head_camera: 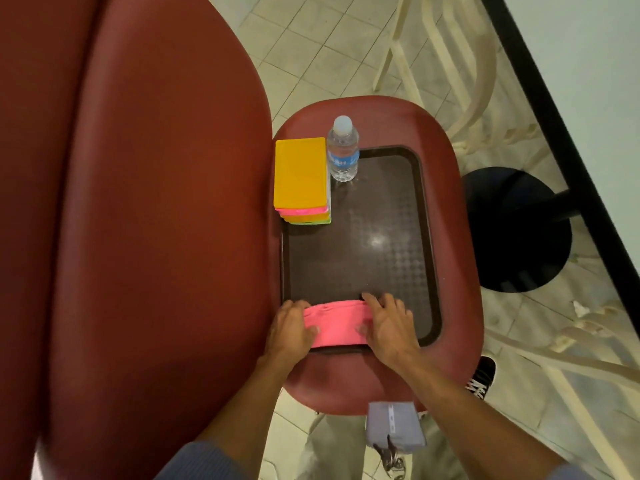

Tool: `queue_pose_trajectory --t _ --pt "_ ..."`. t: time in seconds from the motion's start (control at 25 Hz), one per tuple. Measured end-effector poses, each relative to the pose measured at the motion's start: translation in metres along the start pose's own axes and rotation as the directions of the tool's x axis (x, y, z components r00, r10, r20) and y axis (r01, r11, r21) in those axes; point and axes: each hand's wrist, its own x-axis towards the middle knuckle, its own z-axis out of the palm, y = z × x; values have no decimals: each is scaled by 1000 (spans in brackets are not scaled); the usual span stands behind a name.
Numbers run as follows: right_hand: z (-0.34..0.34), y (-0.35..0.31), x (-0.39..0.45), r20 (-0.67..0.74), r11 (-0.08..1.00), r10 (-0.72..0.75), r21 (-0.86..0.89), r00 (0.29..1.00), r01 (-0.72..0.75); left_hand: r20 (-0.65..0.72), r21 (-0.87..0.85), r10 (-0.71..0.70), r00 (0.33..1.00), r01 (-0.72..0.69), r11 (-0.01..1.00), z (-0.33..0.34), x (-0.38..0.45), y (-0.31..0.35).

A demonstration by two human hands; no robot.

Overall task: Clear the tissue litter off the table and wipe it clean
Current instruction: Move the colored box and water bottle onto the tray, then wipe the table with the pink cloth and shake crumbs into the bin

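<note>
Pale square floor tiles (311, 46) run under a small, rounded dark-red stool-like table (450, 202), which stands right beside a much larger dark-red padded surface (138, 202) on my left. On the small table lies a dark brown textured plastic tray (381, 237), and across its near edge I see a folded pink cleaning cloth (337, 325). My left hand (289, 332) holds the cloth's left end, thumb on top and fingers curled around it; my right hand (389, 327) lies on the right end with fingers spread fairly flat and the thumb on the fabric, pressing rather than clutching, as far as I can judge. No tissue litter shows anywhere in view, so I take the wiping to be the step in hand. At the tray's far left corner a stack of yellow, pink and green cloths (301, 174) sits just beside a clear plastic water bottle with a blue label (343, 150), standing upright. My worry is the bottle: a long forward sweep of the cloth could knock it over or nudge the stack off the edge. The tray also looks free to slide on the smooth top, so hard pressure near its rim might shift it toward the gap between the two surfaces.
</note>
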Motion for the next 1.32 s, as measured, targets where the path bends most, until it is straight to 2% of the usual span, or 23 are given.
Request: queue_pose_trajectory --t 0.08,0.24,0.4,0.6,0.76,0.88,1.0,1.08,1.24,1.32 --pt "0 2 2 8 997 -18 71 1000 17 -7 -38 17 1000 -17 999 -3 1 1" --pt "-11 8 -6 10 932 6 362 1000 -9 26 -284 -56 998 61 957 -16 -6 18" --pt "-57 14 -29 -9 847 52 531 999 -39 -37 -502 4 999 -22 865 -47 -22 53" --pt "-141 29 -77 -132 757 89 653 987 19 -125 -668 176 976 -214 713 -101 -65 132" --pt "-201 58 -132 -194 664 89 742 977 87 -162 -674 302 940 -329 662 -123 -109 197" --pt "-234 94 -182 -261 622 69 766 963 163 -115 -657 446 888 -405 636 -118 -142 252" --pt "-258 141 -226 -314 666 70 722 947 190 -19 -667 551 834 -421 615 -100 -165 317" --pt "-266 174 -244 -332 680 97 710 938 181 41 -697 568 822 -384 606 -83 -169 357" --pt "-266 233 -268 -317 771 197 634 928 53 184 -754 545 818 -238 612 -37 -166 431" --pt "-262 260 -276 -384 809 284 588 879 -5 258 -758 550 794 -187 625 -13 -170 468"
